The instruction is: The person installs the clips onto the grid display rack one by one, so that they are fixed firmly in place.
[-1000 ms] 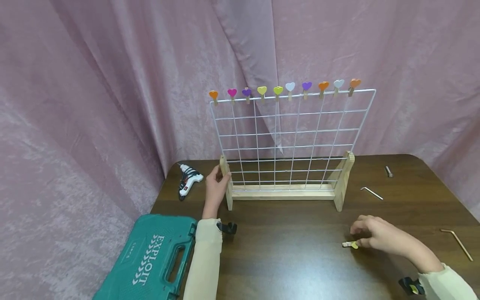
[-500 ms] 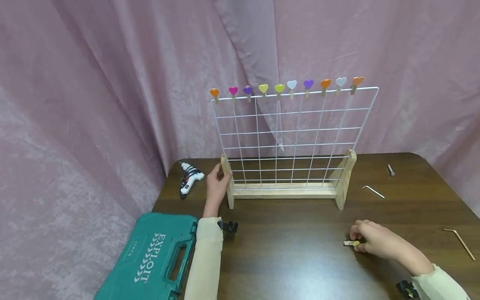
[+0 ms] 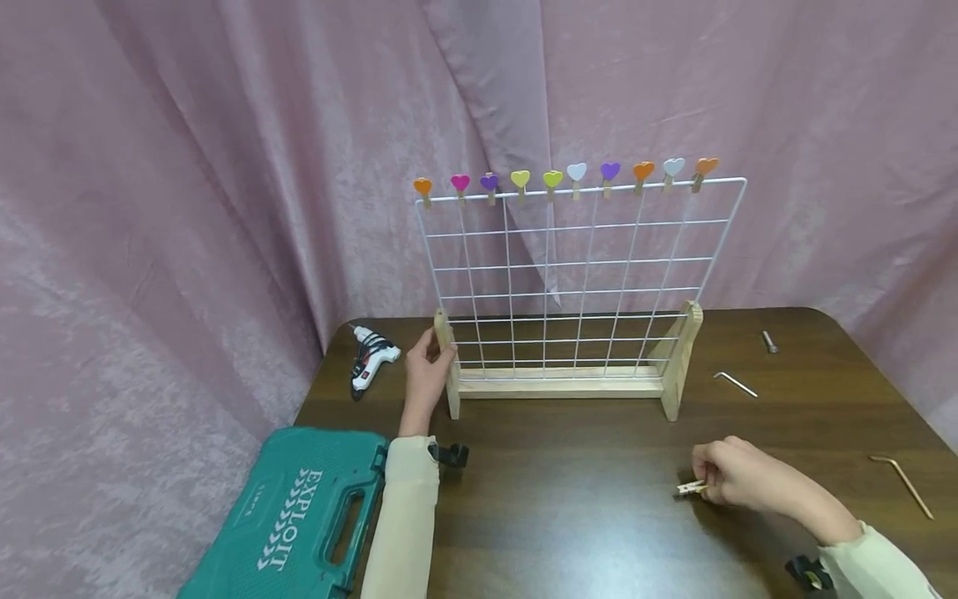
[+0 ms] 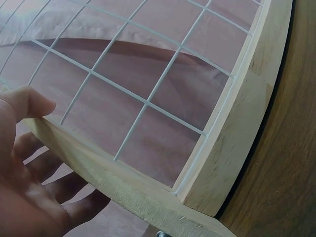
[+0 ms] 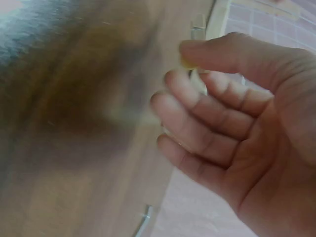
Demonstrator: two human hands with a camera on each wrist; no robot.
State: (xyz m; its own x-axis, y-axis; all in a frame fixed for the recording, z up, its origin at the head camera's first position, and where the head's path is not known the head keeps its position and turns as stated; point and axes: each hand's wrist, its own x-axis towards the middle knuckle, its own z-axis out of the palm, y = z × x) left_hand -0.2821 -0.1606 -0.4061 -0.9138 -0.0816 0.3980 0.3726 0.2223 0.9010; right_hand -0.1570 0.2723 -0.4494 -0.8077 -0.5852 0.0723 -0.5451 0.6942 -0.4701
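Note:
My left hand [image 3: 425, 378] holds the left wooden upright [image 4: 126, 190] of a stand, thumb on one side and fingers on the other. The stand carries a white wire grid [image 3: 545, 265], with several heart-topped mini clothespins [image 3: 576, 171] clipped along its top wire. Low over the table's right front part, my right hand [image 3: 748, 481] pinches a small wooden clothespin [image 3: 689, 487] between thumb and fingers. Its bare wooden end [image 5: 198, 27] sticks out past the thumb in the right wrist view, and its yellow heart is mostly covered by the fingers.
A green tool case [image 3: 299, 499] lies at the left, with a white glue gun [image 3: 374, 358] behind it. On the right are a bolt [image 3: 769, 342], a silver hex key [image 3: 736, 383] and a longer bent rod [image 3: 904, 487]. A pink curtain [image 3: 224, 208] hangs behind the table.
My right hand has closed its fingers on the yellow-heart clothespin, which was lying on the table, and has lifted it slightly. My left hand stays on the upright.

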